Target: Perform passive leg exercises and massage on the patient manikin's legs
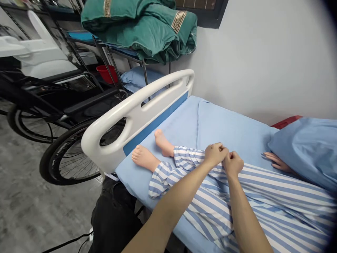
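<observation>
A figure in blue-and-white striped trousers (263,179) lies on the bed, its smooth bare feet (144,157) like a manikin's. Over the farther leg, around knee height, both of my hands are curled into fists, side by side and nearly touching. My left hand (216,154) is closed with the thumb side up. Just right of it, my right hand (233,163) is likewise closed. No object shows in either fist; their undersides, against or just above the striped cloth, are hidden. A hand of the figure (279,162) pokes out from beneath a light blue cover (308,151).
The white footboard (137,100) with a blue stripe closes off the bed's foot. Beyond it stand a wheelchair (68,151) and a metal rack holding folded green bedding (147,31). A red bucket (107,73) sits behind. Along the far side runs a pale wall (258,63).
</observation>
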Available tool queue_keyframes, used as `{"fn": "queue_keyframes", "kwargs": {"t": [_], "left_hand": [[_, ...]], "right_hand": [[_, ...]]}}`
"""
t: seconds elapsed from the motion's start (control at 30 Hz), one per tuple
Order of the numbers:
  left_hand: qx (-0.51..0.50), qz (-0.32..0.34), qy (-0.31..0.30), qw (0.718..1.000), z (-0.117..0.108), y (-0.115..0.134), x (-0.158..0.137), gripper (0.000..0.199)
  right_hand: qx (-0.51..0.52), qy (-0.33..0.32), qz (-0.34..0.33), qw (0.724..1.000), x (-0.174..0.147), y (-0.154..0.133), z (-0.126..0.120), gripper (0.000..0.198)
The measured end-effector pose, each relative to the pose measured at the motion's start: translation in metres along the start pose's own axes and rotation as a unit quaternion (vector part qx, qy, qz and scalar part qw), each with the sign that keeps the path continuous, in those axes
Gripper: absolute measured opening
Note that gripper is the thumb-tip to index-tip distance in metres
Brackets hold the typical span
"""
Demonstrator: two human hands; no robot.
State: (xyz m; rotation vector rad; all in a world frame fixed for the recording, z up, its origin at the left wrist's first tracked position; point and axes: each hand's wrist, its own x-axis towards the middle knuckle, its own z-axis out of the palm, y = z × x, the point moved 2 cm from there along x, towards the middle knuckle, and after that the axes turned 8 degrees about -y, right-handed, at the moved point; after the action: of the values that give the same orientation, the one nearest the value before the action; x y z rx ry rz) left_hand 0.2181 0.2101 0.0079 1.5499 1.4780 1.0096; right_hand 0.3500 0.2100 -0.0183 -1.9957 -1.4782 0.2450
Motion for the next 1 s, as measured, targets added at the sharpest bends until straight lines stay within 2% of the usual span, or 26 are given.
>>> {"fn": "queue_keyframes", "kwargs": {"t": [0.1,0.23,0.37,0.43,0.53,0.63,0.73,0.8,0.9,1.0], "left_hand": [[-0.028,-0.023,-0.044,0.998,0.012,-0.002,0.005,0.015],[-0.03,-0.038,-0.062,0.997,0.008,-0.015,0.005,0.007],[-0.037,-0.039,-0.064,0.996,0.004,-0.021,0.004,0.01],[-0.028,-0.033,-0.064,0.997,0.004,-0.021,0.002,0.008],[-0.017,-0.015,-0.058,0.998,0.003,-0.022,-0.001,0.006],[-0.014,-0.002,-0.061,0.998,0.0,-0.022,-0.003,0.005],[-0.045,-0.031,-0.068,0.996,0.0,-0.016,-0.002,0.003],[-0.102,-0.04,-0.055,0.992,0.005,-0.009,-0.001,0.004],[-0.186,0.005,-0.063,0.981,0.017,0.004,0.0,0.008],[-0.146,0.021,-0.073,0.986,0.024,0.007,-0.003,0.008]], "right_hand": [[0.001,-0.003,0.0,1.0,0.001,0.001,0.002,0.03],[0.009,0.004,-0.016,1.0,0.001,0.0,0.001,0.031],[0.024,0.079,-0.059,0.995,0.005,0.004,-0.01,0.032],[0.002,0.105,-0.038,0.994,0.007,0.009,-0.013,0.03],[-0.068,0.067,0.009,0.995,0.007,0.013,-0.011,0.027],[-0.109,0.047,0.01,0.993,0.005,0.011,-0.007,0.024],[-0.096,0.045,0.014,0.994,0.004,0.009,-0.007,0.025],[-0.087,0.039,0.02,0.995,0.004,0.009,-0.008,0.026],[-0.082,0.025,0.018,0.996,0.005,0.009,-0.01,0.026],[-0.071,0.022,0.014,0.997,0.005,0.008,-0.01,0.027]]}}
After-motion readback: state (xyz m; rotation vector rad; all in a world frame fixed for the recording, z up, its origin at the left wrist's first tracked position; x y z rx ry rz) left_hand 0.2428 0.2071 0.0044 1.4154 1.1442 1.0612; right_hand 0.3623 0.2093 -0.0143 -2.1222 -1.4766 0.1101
